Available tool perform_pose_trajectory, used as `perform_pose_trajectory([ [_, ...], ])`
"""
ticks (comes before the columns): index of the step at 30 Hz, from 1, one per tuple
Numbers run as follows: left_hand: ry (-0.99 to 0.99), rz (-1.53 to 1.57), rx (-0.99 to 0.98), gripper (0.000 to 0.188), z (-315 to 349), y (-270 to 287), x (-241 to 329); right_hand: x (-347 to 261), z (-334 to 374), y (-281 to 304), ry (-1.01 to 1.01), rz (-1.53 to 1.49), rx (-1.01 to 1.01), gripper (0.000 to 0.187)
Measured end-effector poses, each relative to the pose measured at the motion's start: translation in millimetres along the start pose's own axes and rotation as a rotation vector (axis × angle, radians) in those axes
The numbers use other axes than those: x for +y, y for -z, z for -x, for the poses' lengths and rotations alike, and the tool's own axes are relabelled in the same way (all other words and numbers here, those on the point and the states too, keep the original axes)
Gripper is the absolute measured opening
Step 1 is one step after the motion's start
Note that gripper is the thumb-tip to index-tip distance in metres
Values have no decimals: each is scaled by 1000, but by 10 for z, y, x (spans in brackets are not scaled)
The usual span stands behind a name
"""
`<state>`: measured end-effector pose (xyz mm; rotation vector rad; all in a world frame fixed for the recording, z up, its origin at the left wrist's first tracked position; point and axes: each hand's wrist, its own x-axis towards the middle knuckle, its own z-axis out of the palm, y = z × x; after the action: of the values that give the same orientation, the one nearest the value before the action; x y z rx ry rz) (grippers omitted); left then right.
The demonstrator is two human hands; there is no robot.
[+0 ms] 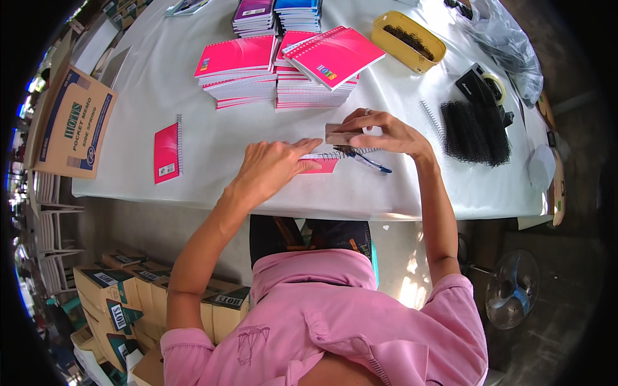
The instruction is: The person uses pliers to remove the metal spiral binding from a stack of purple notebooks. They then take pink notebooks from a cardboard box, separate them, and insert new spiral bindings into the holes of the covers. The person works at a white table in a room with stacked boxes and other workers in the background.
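Note:
A small pink notebook (320,165) lies near the table's front edge, a wire coil (331,155) along its far side. My left hand (273,161) holds the notebook down at its left end, thumb on the cover and fingers stretched toward the coil. Just beyond the coil, my right hand (386,133) grips a small grey-brown block (339,134) between thumb and fingers. Under that hand lies a blue pen-like tool (373,162), its other end hidden among dark bits. Further left, another pink notebook (166,154) has a coil sticking out past its edge.
Stacks of pink notebooks (238,67) stand ahead, with purple (254,14) and blue ones (297,13) behind. A yellow tub (412,55) holds dark wire pieces. Black coils (473,132) lie at right beside a black device (476,83). Cartons (77,122) flank the table; a fan (513,289) stands below right.

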<state>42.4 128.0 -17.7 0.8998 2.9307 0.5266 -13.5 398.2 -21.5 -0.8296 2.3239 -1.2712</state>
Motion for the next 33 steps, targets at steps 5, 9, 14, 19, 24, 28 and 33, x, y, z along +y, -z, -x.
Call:
perform_pose_trajectory([
  [5,-21,-1,-79,45,47,64,-78,-339,116,-191,212,410,291,35],
  [9,7,29,-96,45,29,67,-88,-385,159,-646,195,603,232,16],
  [14,17,78,-117,45,12,80,-116,-517,176,-764,80,539,449,17],
  [19,39,43,-187,44,-13,131,-89,-386,190,-806,171,638,456,22],
  [24,30,43,-184,44,-9,117,-116,-456,176,-888,120,507,562,18],
  [28,18,41,-167,45,2,83,-144,-348,212,-924,195,485,540,22],
  [33,14,32,-175,45,10,124,-104,-396,205,-1063,159,506,656,20],
])
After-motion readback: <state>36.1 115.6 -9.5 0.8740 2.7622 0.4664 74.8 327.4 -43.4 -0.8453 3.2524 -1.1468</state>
